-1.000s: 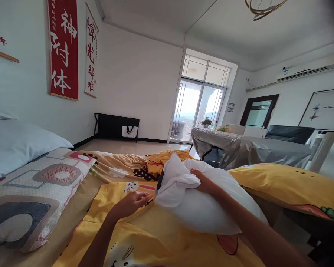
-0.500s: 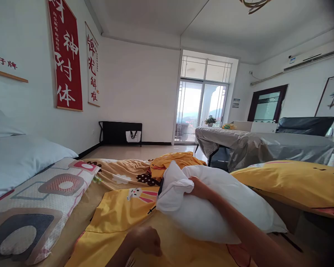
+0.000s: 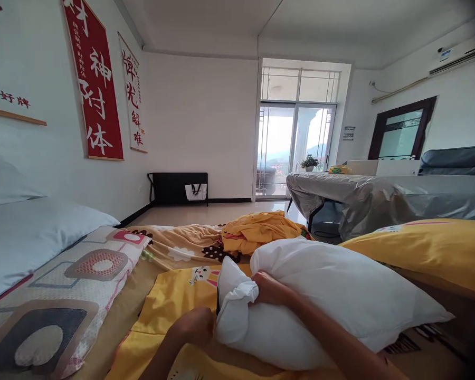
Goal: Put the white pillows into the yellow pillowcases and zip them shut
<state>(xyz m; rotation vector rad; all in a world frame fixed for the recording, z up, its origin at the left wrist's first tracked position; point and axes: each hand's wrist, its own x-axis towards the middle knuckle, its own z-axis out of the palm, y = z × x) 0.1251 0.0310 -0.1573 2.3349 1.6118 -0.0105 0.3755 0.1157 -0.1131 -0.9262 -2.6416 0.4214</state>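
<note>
Pointing its bunched end leftward, white pillow (image 3: 340, 285), long axis crosswise

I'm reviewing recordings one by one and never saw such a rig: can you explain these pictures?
No machine here: a person works bare-handed, and every picture comes from one camera on their head, looking forward and down. The right hand grips a plump white fabric pillow near its bunched end. The left hand curls beside it over yellow rabbit-print cloth; what it holds is unclear. Behind lies crumpled orange cloth; to the left, a grey, white and pink patterned pillow; to the right, a plump yellow pillow.
</note>
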